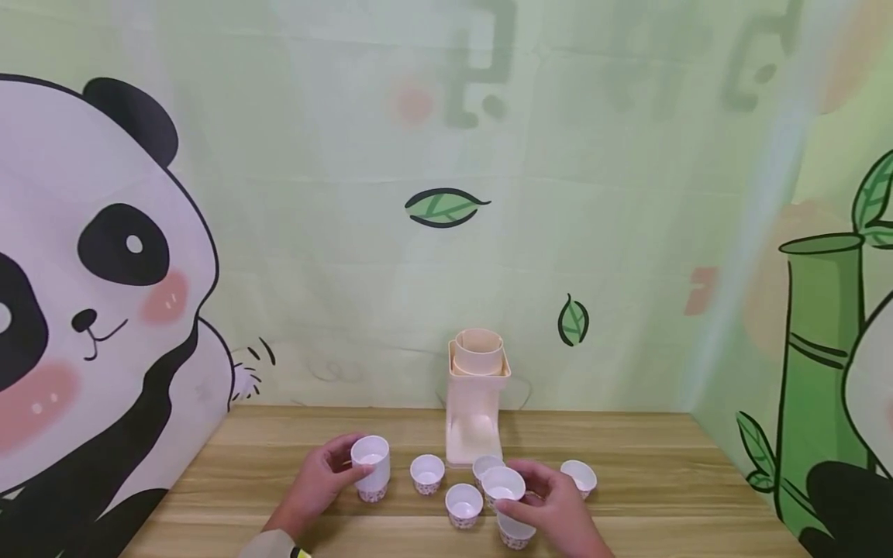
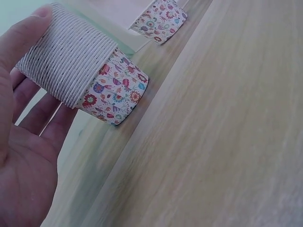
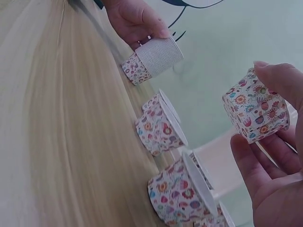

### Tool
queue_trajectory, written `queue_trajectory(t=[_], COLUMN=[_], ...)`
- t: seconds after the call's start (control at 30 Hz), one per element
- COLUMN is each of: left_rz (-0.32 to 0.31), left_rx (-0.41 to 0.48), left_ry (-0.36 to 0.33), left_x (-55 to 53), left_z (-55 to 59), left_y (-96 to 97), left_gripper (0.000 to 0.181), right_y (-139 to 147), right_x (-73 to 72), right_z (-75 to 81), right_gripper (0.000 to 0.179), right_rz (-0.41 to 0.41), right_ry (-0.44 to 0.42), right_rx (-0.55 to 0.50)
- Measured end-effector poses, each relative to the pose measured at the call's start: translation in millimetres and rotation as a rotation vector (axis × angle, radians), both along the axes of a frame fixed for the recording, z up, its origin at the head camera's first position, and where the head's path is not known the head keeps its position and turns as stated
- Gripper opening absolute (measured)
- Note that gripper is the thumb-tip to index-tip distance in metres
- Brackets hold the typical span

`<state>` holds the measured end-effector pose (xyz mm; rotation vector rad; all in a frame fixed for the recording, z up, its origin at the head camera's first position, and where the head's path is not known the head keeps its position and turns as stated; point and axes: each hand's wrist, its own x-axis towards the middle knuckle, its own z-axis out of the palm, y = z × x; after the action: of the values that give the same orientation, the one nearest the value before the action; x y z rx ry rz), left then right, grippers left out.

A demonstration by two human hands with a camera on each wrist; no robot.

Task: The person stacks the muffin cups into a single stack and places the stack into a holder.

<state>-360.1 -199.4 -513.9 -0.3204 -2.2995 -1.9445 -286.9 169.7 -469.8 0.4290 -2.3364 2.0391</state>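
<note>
My left hand (image 1: 319, 479) grips a tall stack of nested paper baking cups (image 1: 371, 465), its many white rims packed tightly together above one floral base. In the left wrist view the base of the stack (image 2: 116, 92) is right at the wooden table. A single floral baking cup (image 3: 258, 106) is pinched by its rim between thumb and fingers of my right hand (image 1: 558, 508), raised above the other cups. Below and around it stand several loose cups, among them one in front (image 1: 516, 533), one to its left (image 1: 463, 508) and one to the right (image 1: 580, 479).
A pale pink dispenser-like stand (image 1: 474, 411) with a round tube (image 1: 478, 353) on top stands at the back middle of the wooden table (image 1: 391, 535). Another cup (image 1: 427, 474) stands between the stack and the stand. A printed panda backdrop (image 1: 314, 232) hangs behind.
</note>
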Motion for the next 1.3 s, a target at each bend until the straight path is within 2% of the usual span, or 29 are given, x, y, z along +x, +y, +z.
queue_trajectory(t=[0.33,0.67,0.97,1.3], left_rz=[0.021,-0.005,-0.041,-0.080], left_rx=[-0.036,-0.028,0.001,-0.012], left_ry=[0.022,0.066,0.024,0.021], left_x=[0.7,4.7,8.3,13.1], left_z=[-0.9,-1.3,3.6,3.0], left_y=[-0.1,-0.2,2.0,3.4], left_gripper=[0.055,0.054,0.055,0.056], right_y=[-10,-14,-19,-26], right_x=[-4.1,-3.5,-4.6,-3.0], right_z=[-2.6,-3.0,-3.2,-1.1], right_gripper=[0.057,0.056,0.056,0.057], right_rz=[0.021,0.034,0.033,0.049], right_ry=[0.020,0.035,0.023,0.032], right_rx=[-0.006,-0.051,-0.058,-0.063])
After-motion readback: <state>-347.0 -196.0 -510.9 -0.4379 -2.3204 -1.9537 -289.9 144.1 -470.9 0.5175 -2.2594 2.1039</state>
